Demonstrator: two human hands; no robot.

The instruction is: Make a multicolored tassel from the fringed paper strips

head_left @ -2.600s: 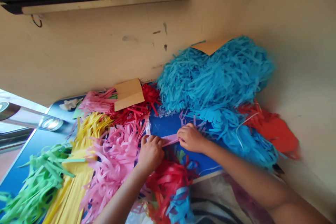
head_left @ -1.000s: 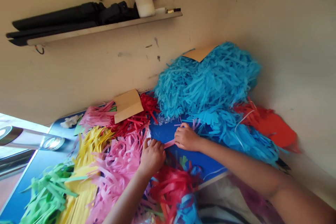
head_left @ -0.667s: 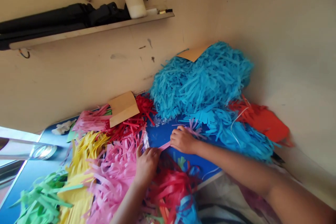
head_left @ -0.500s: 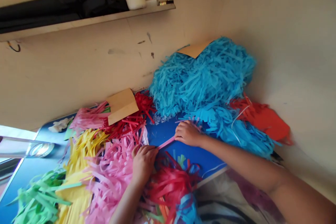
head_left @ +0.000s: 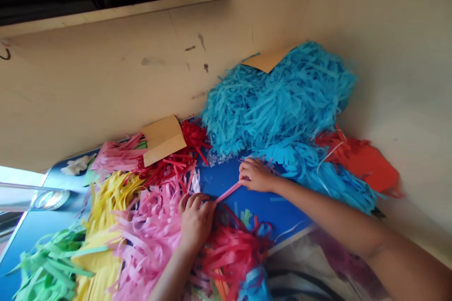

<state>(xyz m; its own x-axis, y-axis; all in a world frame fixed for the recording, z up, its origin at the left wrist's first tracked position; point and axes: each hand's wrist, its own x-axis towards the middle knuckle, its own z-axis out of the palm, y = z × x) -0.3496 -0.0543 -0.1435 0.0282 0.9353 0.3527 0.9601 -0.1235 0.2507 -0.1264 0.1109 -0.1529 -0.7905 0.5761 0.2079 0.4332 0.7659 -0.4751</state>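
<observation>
A narrow pink paper strip (head_left: 228, 193) stretches taut between my two hands above the blue tabletop (head_left: 221, 176). My left hand (head_left: 197, 214) is closed on its near end, beside the heap of pink paper strips (head_left: 151, 225). At the far end, my right hand (head_left: 256, 175) pinches the strip, close to the blue paper fringe (head_left: 300, 160). Below the strip lies a bunch of red paper strips (head_left: 236, 244), with a few light blue ones (head_left: 254, 284) at its lower edge.
A big mound of blue shredded paper (head_left: 278, 99) rises against the wall, a tan card on top. Yellow strips (head_left: 106, 225) and green strips (head_left: 52, 263) lie at left, near a clear glass (head_left: 42, 197). Red paper (head_left: 370, 164) sits at right. A shelf (head_left: 141, 7) juts out above.
Both hands keep hold of the pink strip and have shifted only slightly. The camera view has moved a little, so the shelf sits higher and the blue mound further right.
</observation>
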